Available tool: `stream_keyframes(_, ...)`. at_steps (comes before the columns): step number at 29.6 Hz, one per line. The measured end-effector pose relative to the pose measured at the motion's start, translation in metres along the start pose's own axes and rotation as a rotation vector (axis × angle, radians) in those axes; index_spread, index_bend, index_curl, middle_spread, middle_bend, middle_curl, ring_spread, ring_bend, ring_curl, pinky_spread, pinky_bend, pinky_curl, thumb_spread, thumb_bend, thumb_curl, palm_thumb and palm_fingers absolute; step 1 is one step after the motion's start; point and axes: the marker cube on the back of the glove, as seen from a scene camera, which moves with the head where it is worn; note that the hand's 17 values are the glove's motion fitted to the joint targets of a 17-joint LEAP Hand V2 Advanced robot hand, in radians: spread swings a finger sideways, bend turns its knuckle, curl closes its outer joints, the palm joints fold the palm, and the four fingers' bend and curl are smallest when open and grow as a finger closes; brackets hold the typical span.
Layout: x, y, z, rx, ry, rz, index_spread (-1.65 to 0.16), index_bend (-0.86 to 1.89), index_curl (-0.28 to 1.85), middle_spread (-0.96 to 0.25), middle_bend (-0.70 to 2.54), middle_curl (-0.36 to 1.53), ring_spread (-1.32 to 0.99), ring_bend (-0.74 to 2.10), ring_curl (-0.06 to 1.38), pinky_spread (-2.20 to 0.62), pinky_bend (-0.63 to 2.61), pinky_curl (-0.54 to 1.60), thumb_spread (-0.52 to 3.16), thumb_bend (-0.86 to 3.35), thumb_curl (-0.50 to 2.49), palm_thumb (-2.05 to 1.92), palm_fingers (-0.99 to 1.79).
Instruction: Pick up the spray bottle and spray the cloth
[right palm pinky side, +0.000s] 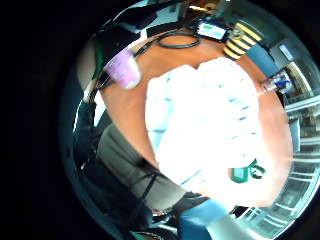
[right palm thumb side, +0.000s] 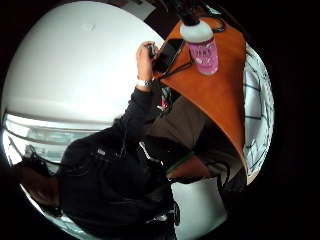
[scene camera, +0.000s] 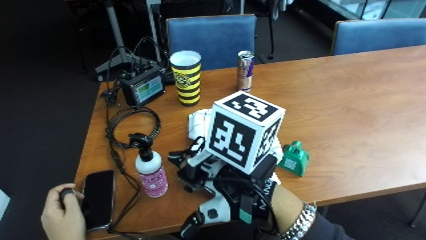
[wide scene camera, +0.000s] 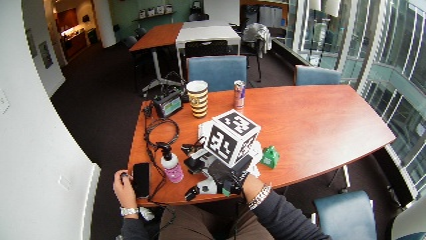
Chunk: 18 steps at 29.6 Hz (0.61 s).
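The spray bottle (scene camera: 152, 175) stands upright near the table's front left edge, clear with a pink label and a black trigger head. In the thumb side palm view the bottle (right palm thumb side: 204, 50) sits a short way off on the wood. A white cloth (scene camera: 198, 122) lies spread on the table and fills the little finger side palm view (right palm pinky side: 200, 125). My gloved right hand (scene camera: 226, 192) hovers over the cloth's near edge, just right of the bottle and apart from it. Its fingers look relaxed and hold nothing.
A green tag-shaped object (scene camera: 293, 159) stands right of the cloth. Behind it are a yellow-black cup (scene camera: 186, 77), a drink can (scene camera: 245, 70) and a small monitor (scene camera: 143, 90) with coiled cable. The bare left hand (scene camera: 61, 217) rests by a phone (scene camera: 98, 197).
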Motion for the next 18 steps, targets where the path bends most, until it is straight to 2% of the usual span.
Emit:
stream_keyframes(6, -0.02, 0.029, -0.003, -0.057, 0.05, -0.062, -0.32, 0.11, 0.25, -0.05, 0.24, 0.38, -0.06, 0.42, 0.36, 0.24, 0.36, 0.34, 0.91, -0.03, 0.31, 0.39, 0.33)
stream_keyframes(18, -0.043, 0.064, 0.001, -0.083, 0.121, -0.067, -0.35, 0.12, 0.23, -0.06, 0.27, 0.38, -0.06, 0.41, 0.35, 0.24, 0.36, 0.34, 0.94, -0.03, 0.31, 0.38, 0.39)
